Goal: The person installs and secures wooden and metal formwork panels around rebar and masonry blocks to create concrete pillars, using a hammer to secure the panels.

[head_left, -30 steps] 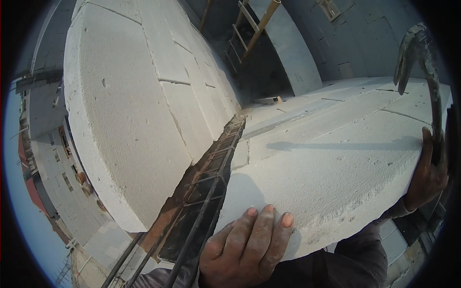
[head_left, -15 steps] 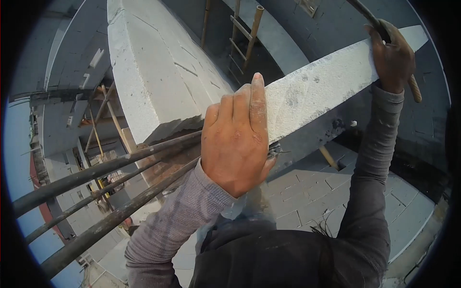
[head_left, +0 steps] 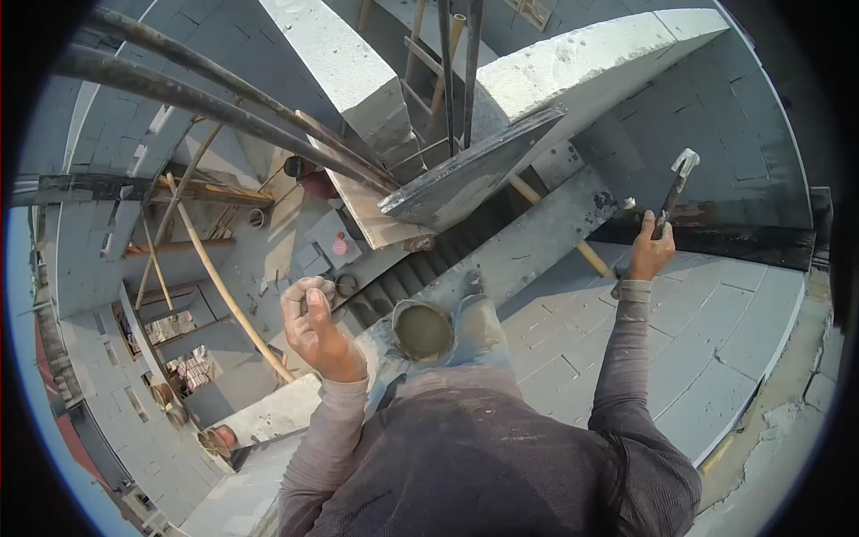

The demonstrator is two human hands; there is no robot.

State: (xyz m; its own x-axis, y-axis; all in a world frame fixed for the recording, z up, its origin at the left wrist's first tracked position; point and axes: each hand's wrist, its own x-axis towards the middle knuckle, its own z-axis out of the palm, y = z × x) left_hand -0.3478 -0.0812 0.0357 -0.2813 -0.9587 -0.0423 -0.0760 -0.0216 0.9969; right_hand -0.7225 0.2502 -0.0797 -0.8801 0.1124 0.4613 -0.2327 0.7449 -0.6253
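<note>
Metal hammer (head_left: pixel 674 191) juts from right hand (head_left: pixel 651 254), fingers wrapped; left hand (head_left: pixel 320 329) well apart, loosely curled.

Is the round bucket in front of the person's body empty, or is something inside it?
Not empty: the bucket is open on top, and grey-brown material shows inside its rim. Its depth cannot be told.

We hold a dark, pale-headed metal claw hammer (head_left: pixel 675 189) in our right hand (head_left: pixel 652 251), its curved head sunlit beyond our grip, its shaft slanting toward the view's upper right.
</note>
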